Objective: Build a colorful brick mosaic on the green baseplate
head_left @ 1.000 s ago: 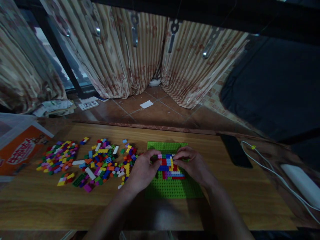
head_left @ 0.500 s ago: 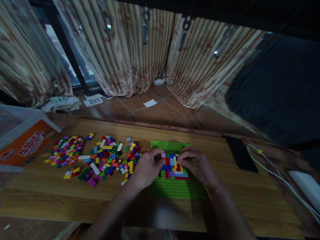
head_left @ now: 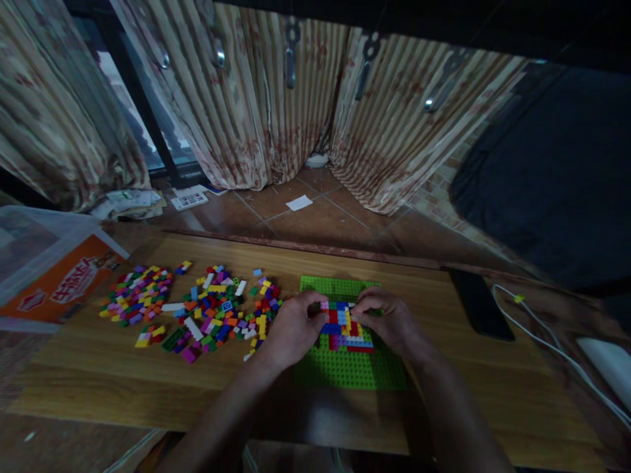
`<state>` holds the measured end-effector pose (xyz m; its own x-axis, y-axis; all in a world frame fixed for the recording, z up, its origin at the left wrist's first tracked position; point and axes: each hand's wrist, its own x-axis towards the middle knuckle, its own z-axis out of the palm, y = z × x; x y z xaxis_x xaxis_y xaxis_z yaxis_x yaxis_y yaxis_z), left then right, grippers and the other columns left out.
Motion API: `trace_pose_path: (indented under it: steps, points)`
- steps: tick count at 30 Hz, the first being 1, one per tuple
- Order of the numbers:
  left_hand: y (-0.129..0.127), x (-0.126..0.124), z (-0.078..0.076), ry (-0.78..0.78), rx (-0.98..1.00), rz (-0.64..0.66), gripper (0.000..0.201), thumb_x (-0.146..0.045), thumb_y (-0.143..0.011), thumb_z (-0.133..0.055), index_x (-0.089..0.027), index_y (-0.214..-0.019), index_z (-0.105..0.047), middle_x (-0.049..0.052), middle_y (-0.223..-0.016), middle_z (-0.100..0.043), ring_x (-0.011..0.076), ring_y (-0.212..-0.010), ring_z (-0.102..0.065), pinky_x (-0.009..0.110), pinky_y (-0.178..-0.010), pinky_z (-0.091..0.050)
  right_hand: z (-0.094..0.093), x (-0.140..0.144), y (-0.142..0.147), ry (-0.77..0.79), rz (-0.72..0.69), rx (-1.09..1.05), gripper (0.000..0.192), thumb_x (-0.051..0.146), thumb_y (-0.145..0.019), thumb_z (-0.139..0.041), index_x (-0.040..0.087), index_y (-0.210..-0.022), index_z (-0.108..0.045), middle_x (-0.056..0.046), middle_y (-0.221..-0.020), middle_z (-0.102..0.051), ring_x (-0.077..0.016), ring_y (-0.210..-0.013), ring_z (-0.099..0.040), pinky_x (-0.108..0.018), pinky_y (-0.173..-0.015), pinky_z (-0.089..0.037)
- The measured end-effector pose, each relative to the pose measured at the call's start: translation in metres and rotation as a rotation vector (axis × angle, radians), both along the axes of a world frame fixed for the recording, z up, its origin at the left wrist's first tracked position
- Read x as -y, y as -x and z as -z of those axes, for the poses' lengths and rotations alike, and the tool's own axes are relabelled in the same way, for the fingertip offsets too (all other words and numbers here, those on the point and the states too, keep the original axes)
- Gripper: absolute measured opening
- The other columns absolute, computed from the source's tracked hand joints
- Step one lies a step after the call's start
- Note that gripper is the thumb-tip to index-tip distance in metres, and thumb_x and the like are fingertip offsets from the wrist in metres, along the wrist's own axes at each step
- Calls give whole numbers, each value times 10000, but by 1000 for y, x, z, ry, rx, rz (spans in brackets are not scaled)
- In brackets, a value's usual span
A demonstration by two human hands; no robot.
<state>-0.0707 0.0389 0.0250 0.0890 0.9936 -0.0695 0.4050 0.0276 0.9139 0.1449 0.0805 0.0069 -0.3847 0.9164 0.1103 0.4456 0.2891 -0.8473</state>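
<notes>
Between the left hand [head_left: 290, 332] and right hand [head_left: 389, 323], both curled with fingertips pressing, sits a coloured brick patch [head_left: 345, 328] on the green baseplate [head_left: 350, 371]; loose bricks [head_left: 217, 312] lie left of the left hand.

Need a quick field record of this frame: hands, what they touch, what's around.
left hand: on the left edge of the brick patch, fingers curled
right hand: on the right edge of the brick patch, fingertips at its top
brick patch: multicoloured, pressed onto the green baseplate
loose bricks: scattered left of the baseplate
table: wooden
phone: dark, lying right of the baseplate
white cable: far right
</notes>
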Motion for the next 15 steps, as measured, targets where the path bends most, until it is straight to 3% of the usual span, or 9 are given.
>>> trace_pose_path:
  steps: [8,15]
  points:
    - [2,-1,-2,61,37,1,205,-161,-793,-591,-191,-970,-691,-29,-660,-632,135,-608,-578,241,-613,-457,-2,3,-4,44,30,-134,109,352,-730,-771,268,-799,-770,-32,-937,-664,-179,-867,-644,-325,-784,-518]
    - [11,1,3,-16,51,-33,244,-264,-843,-570,-178,-1037,-690,8,-752,-673,135,-622,-587,246,-607,-461,-34,2,-12,-108,449,-283,114,341,-725,-761,241,-779,-751,-11,-787,-729,-170,-736,-661,-306,-689,-534]
